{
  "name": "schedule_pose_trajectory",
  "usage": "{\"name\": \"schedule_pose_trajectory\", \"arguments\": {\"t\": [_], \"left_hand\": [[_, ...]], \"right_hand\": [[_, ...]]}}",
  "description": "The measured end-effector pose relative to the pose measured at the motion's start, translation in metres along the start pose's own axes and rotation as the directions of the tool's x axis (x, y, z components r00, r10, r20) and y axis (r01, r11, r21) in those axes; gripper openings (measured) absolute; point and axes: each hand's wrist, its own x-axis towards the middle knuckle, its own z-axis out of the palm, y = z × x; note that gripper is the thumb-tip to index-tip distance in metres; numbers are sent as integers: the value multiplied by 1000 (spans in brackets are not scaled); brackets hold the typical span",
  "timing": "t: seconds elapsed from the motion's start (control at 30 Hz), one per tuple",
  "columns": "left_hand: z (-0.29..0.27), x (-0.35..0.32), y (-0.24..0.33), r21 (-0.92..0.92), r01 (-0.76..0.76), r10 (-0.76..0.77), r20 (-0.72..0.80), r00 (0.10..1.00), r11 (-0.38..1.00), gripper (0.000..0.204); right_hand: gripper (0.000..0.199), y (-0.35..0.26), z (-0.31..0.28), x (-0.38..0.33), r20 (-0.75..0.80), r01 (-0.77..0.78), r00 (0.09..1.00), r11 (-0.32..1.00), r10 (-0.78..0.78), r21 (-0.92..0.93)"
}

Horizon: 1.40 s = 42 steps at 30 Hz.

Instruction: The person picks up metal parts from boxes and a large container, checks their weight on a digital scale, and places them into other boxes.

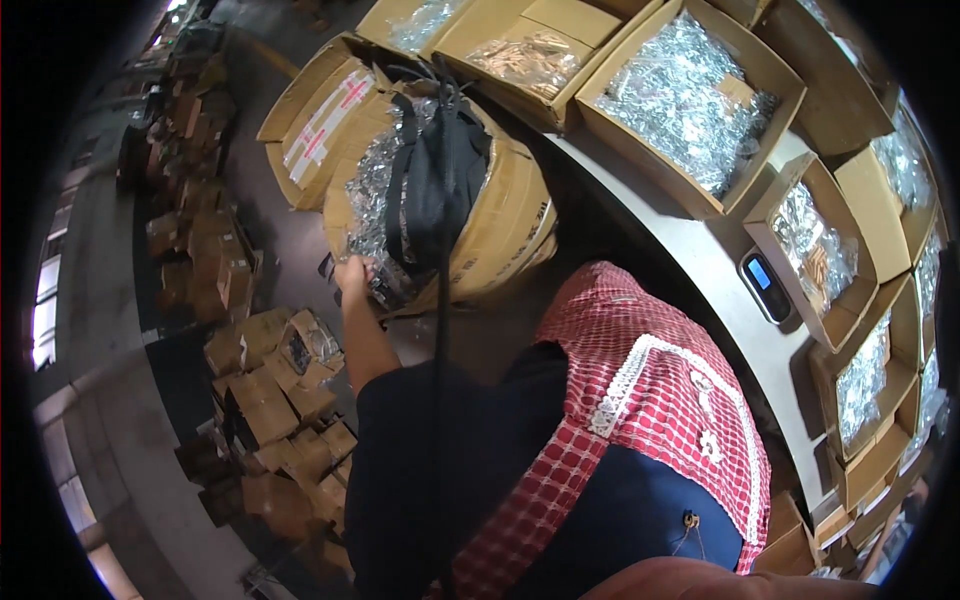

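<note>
My left hand (pixel 352 272) reaches down to the near edge of a large open cardboard box (pixel 505 225) on the floor. The box is filled with clear plastic bags of small shiny metal parts (pixel 372 190). My fingers rest on the bags at the box's lower left corner; whether they grip one is hidden. A black fabric bag with straps (pixel 440 185) lies on top of the box, just right of my hand. My right hand is out of view. My navy sleeve and a red checked apron (pixel 640 400) fill the lower middle.
A grey worktable (pixel 700 260) curves along the right, lined with open cardboard boxes of bagged metal parts (pixel 690 95). A small digital device with a blue screen (pixel 765 283) sits on it. Piles of small cardboard boxes (pixel 280 400) stand on the floor at left. A black cord (pixel 440 360) hangs in front of me.
</note>
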Motion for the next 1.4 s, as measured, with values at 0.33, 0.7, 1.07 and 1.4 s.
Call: {"name": "schedule_pose_trajectory", "arguments": {"t": [0.33,0.7,1.07,1.4], "left_hand": [[-26,20,-51,-300,68,-65,21,998,951,9],[-108,-148,16,425,-618,749,-429,506,661,14],[113,-379,131,-576,-370,620,325,714,728,9],[288,-485,298,-788,27,788,616,9,615,30]], "right_hand": [[38,-333,-73,80,-131,238,923,267,-363,934],[47,-551,-7,-37,-133,329,700,152,-702,932],[43,-518,-19,-129,391,-611,63,274,-918,742],[62,-533,-49,-122,593,-930,162,78,-789,359]]}}
